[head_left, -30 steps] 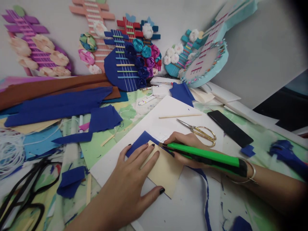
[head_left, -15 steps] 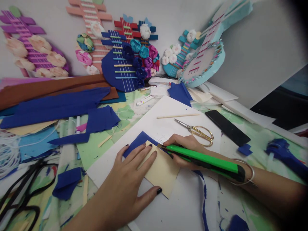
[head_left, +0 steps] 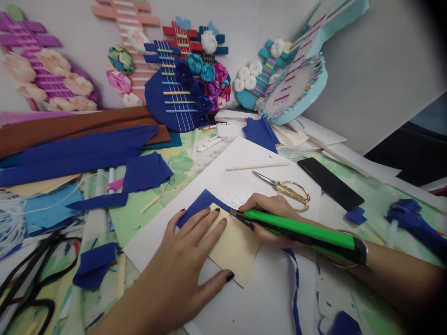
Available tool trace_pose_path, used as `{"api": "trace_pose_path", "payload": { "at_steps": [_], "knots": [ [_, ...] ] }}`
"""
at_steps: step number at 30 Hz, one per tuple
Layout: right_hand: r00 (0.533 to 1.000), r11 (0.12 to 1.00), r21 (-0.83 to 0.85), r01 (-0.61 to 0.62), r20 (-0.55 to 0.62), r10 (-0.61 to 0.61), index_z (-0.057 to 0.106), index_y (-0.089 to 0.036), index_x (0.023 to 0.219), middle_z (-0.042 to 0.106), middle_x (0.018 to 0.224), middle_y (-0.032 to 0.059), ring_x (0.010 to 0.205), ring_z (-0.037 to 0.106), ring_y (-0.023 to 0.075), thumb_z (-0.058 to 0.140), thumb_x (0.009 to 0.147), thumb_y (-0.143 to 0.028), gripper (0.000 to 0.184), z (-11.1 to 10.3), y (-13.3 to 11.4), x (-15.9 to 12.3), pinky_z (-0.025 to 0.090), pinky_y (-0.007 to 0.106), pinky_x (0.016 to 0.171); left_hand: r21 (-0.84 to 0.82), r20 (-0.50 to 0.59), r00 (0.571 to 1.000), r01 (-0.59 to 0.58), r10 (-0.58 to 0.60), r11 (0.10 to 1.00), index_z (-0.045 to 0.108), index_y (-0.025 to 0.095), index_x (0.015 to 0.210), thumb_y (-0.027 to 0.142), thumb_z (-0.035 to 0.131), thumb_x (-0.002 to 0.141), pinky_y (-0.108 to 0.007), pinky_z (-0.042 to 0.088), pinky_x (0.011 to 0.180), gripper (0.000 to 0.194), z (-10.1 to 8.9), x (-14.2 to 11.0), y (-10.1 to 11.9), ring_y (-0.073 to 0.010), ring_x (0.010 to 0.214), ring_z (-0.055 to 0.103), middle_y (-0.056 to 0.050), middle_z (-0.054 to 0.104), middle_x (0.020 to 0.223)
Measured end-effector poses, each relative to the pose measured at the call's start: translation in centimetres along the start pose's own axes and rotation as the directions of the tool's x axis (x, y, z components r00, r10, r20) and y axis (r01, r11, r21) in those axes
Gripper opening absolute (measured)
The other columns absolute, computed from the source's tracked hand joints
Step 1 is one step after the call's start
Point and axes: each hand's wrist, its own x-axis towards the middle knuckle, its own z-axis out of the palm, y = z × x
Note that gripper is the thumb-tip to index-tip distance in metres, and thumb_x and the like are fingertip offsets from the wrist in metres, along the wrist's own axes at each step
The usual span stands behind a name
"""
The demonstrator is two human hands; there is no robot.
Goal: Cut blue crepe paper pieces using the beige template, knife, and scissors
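Observation:
My left hand (head_left: 190, 256) lies flat with fingers spread, pressing a cream card (head_left: 235, 246) onto blue paper (head_left: 203, 204). My right hand (head_left: 270, 214) grips a green utility knife (head_left: 303, 228). The knife's tip meets the card's upper edge, where the blue paper shows beside it. Under both lies a large white sheet (head_left: 164, 228). Gold-handled scissors (head_left: 284, 188) and a thin wooden stick (head_left: 258, 166) rest on that sheet beyond my right hand. A narrow blue strip (head_left: 296, 293) curls below my right wrist.
Decorated paper guitars (head_left: 171, 93) lean against the wall at the back. A black phone (head_left: 330, 183) lies on the right, near a blue tool (head_left: 414, 223). Black-handled scissors (head_left: 31, 279), white cord (head_left: 12, 223) and blue scraps (head_left: 94, 265) crowd the left side.
The knife's tip has shifted very slightly right along the card's edge, and its rear end has swung a little right. My left hand stays spread on the card.

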Motion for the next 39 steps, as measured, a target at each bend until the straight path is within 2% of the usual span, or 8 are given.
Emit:
{"api": "trace_pose_path", "payload": {
  "at_steps": [7, 17, 25, 39],
  "knots": [
    [1.000, 1.000, 0.011, 0.001, 0.014, -0.001, 0.059, -0.019, 0.095, 0.070, 0.071, 0.0000, 0.055, 0.058, 0.0102, 0.052, 0.066, -0.012, 0.031, -0.07, -0.14, -0.07, 0.044, 0.019, 0.053, -0.009, 0.002, 1.000, 0.000, 0.000, 1.000, 0.035, 0.021, 0.146, 0.051, 0.048, 0.092, -0.058, 0.025, 0.107, 0.063, -0.03, 0.05, 0.03, -0.0329, 0.135, 0.040, -0.013, 0.046, 0.147],
    [1.000, 1.000, 0.000, 0.004, -0.001, -0.004, 0.059, -0.019, 0.092, 0.068, 0.068, -0.0006, 0.053, 0.056, 0.0105, 0.051, 0.064, -0.013, 0.029, -0.07, -0.26, -0.12, 0.043, 0.019, 0.053, -0.005, 0.000, 1.000, 0.001, -0.001, 1.000, 0.035, 0.020, 0.146, 0.051, 0.048, 0.092, -0.059, 0.024, 0.107, 0.063, -0.02, 0.06, -0.02, -0.0328, 0.135, 0.039, -0.013, 0.046, 0.147],
    [1.000, 1.000, 0.025, 0.017, -0.016, -0.017, 0.058, -0.019, 0.092, 0.064, 0.063, -0.0045, 0.048, 0.049, 0.0078, 0.050, 0.064, -0.009, 0.031, -0.18, -0.22, -0.42, 0.036, 0.017, 0.047, -0.023, -0.007, 1.000, 0.008, -0.008, 1.000, 0.037, 0.021, 0.146, 0.050, 0.049, 0.091, -0.059, 0.025, 0.107, 0.064, 0.00, -0.02, 0.01, -0.0340, 0.134, 0.041, -0.013, 0.046, 0.147],
    [1.000, 1.000, 0.016, 0.020, -0.009, -0.020, 0.058, -0.020, 0.094, 0.064, 0.069, -0.0037, 0.052, 0.050, 0.0075, 0.050, 0.063, -0.008, 0.034, -0.10, 0.18, -0.77, 0.036, 0.018, 0.049, -0.002, 0.007, 1.000, 0.004, -0.004, 1.000, 0.038, 0.019, 0.145, 0.051, 0.048, 0.091, -0.060, 0.027, 0.106, 0.063, -0.08, 0.03, 0.03, -0.0340, 0.134, 0.041, -0.014, 0.046, 0.146]
  ]
}}
